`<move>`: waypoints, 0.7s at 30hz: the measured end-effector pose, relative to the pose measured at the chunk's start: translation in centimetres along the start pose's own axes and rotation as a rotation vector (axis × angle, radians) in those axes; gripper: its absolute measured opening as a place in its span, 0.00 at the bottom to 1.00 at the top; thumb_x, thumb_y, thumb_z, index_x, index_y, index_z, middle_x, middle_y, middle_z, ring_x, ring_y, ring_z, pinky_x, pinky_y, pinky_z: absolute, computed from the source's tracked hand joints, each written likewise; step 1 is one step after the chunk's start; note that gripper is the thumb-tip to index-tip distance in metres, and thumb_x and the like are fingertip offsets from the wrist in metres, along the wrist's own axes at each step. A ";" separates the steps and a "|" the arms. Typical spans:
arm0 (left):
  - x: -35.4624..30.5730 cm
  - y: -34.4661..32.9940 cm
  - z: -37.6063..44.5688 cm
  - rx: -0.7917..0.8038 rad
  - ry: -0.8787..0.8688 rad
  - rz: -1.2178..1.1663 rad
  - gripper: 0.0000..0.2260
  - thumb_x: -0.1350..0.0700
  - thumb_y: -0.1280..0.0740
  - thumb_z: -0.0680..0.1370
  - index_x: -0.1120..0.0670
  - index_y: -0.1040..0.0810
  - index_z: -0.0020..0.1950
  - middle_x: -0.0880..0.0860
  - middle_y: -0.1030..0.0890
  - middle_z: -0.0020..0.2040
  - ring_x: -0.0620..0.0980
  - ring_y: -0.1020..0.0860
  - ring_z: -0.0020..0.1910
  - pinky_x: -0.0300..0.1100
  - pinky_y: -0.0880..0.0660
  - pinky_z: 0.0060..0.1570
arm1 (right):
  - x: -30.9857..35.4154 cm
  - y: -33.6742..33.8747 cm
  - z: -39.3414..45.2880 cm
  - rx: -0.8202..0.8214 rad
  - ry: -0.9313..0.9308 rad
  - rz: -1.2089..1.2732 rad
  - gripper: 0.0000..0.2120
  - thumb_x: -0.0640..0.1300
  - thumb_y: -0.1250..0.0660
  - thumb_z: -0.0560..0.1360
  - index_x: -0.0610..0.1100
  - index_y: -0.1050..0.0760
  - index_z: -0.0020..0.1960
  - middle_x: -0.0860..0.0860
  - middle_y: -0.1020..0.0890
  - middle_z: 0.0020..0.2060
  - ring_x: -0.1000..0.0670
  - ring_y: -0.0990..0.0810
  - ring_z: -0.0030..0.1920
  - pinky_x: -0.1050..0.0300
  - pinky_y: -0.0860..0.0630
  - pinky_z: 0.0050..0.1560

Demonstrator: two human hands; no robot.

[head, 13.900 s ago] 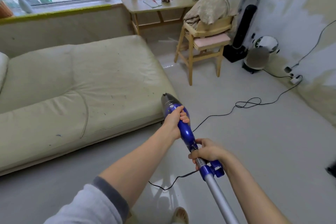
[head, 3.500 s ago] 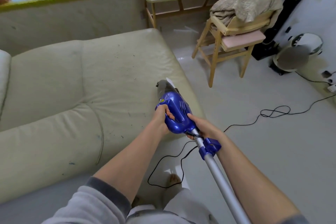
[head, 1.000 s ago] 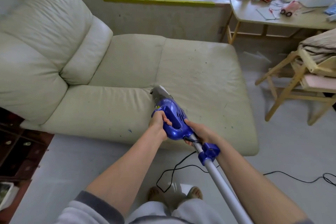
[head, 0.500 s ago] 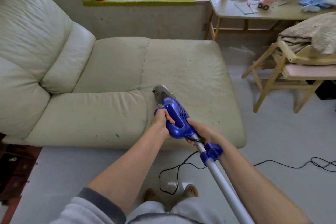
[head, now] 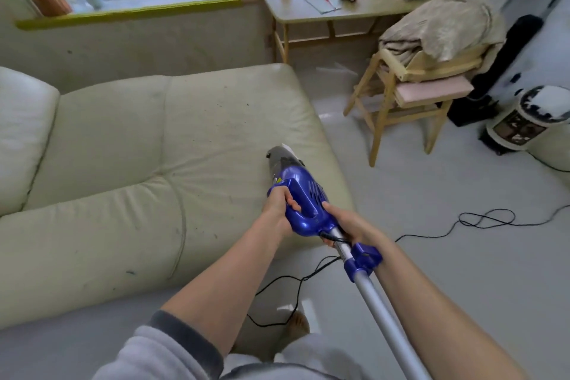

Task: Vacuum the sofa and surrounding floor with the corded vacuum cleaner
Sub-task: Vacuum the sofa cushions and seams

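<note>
A blue corded vacuum cleaner (head: pixel 303 197) with a grey nose points down at the cream sofa (head: pixel 129 163), near the seat's right front corner. My left hand (head: pixel 279 208) grips its blue handle from the left. My right hand (head: pixel 348 227) holds the rear of the body where the silver tube (head: pixel 379 315) joins; the tube runs back toward me. Dark specks dot the sofa seat. The black cord (head: pixel 481 220) leaves the body and loops over the pale floor (head: pixel 447 256) to the right. The nose's tip is hidden against the cushion.
A wooden chair (head: pixel 410 92) piled with a blanket stands right of the sofa. Behind it a cluttered wooden table (head: pixel 327 14) sits under the window. A round white appliance (head: pixel 524 120) and a black tower stand at the far right. My feet are near the cord below.
The view has swung to the right: the sofa's back cushions slid out at the left, and the chair and appliance came in. Both hands keep the same hold on the vacuum.
</note>
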State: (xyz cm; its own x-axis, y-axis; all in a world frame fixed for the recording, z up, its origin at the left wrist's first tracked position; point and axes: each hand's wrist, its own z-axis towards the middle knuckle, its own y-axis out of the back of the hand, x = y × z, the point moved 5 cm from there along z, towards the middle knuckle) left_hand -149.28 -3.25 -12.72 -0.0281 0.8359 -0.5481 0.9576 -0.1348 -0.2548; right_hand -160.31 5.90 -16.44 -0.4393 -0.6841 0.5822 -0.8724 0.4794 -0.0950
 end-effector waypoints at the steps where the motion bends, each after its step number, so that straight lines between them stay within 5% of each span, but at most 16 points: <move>1: 0.4 -1.1 0.2 0.012 0.005 0.016 0.06 0.65 0.45 0.58 0.56 0.35 0.32 0.49 0.36 0.17 0.44 0.37 0.14 0.38 0.38 0.26 | -0.1 1.0 -0.1 -0.006 -0.004 0.025 0.18 0.52 0.40 0.81 0.35 0.27 0.53 0.44 0.21 0.26 0.49 0.23 0.22 0.61 0.27 0.21; 7: 2.6 -6.1 1.5 0.048 0.050 0.125 0.08 0.67 0.47 0.67 0.55 0.37 0.31 0.48 0.36 0.17 0.44 0.38 0.14 0.37 0.39 0.25 | -0.8 6.0 -0.4 -0.072 -0.011 0.116 0.18 0.53 0.41 0.81 0.38 0.27 0.46 0.45 0.21 0.25 0.50 0.24 0.23 0.61 0.26 0.24; 11: 3.3 -8.5 1.4 0.091 0.066 0.133 0.06 0.64 0.45 0.58 0.55 0.38 0.30 0.48 0.36 0.17 0.44 0.38 0.14 0.34 0.39 0.23 | -0.9 8.3 -0.7 -0.130 -0.020 0.151 0.17 0.53 0.38 0.80 0.38 0.26 0.48 0.45 0.20 0.26 0.49 0.22 0.24 0.60 0.24 0.26; 17: 4.0 -12.2 1.7 0.155 0.078 0.142 0.06 0.64 0.44 0.58 0.55 0.37 0.30 0.48 0.35 0.18 0.44 0.36 0.15 0.30 0.37 0.20 | -0.2 12.0 -1.1 -0.190 -0.012 0.216 0.16 0.52 0.35 0.78 0.38 0.25 0.50 0.44 0.19 0.29 0.48 0.21 0.28 0.59 0.22 0.28; 21: 4.1 -12.9 2.2 0.133 0.106 0.152 0.09 0.67 0.46 0.66 0.55 0.38 0.28 0.49 0.36 0.18 0.44 0.37 0.15 0.28 0.37 0.21 | 0.1 12.6 -0.8 -0.168 -0.020 0.243 0.15 0.51 0.36 0.79 0.38 0.25 0.50 0.44 0.19 0.28 0.47 0.21 0.32 0.58 0.22 0.30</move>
State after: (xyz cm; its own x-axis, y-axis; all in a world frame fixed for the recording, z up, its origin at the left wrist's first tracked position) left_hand -162.34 0.78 -13.41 0.1509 0.8507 -0.5035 0.9021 -0.3268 -0.2818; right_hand -171.11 12.31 -16.95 -0.6365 -0.5479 0.5429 -0.6941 0.7138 -0.0934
